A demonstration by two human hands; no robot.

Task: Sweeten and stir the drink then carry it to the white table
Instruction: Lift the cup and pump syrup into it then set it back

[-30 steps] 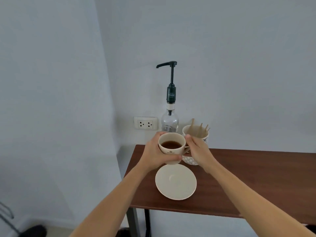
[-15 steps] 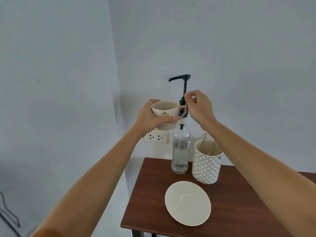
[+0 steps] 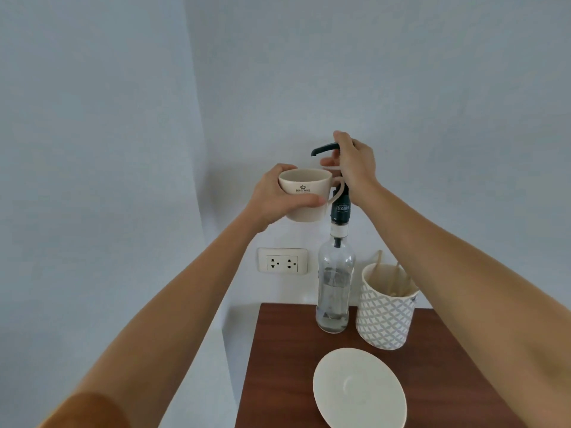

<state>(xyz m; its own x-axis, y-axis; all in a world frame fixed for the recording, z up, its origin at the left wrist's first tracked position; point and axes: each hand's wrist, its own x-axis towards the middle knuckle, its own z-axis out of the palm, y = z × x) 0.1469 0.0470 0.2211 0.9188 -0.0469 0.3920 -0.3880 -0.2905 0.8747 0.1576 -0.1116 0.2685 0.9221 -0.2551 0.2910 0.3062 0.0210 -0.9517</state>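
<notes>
My left hand (image 3: 278,197) holds a cream cup (image 3: 304,193) up in the air, just below the dark spout of the pump (image 3: 324,148). The drink inside is hidden from this angle. My right hand (image 3: 355,163) rests on top of the pump head, fingers wrapped around it. The pump sits on a clear glass syrup bottle (image 3: 335,288) that stands on the brown table (image 3: 278,366). A cream saucer (image 3: 360,389) lies bare on the table in front of the bottle.
A white patterned holder (image 3: 384,316) with several wooden stir sticks stands right of the bottle. A wall socket (image 3: 282,261) is behind, to the left. The table's left edge drops off near the wall corner.
The cup rose from above the saucer to under the pump spout. My right hand let go of the cup handle and moved up onto the pump head.
</notes>
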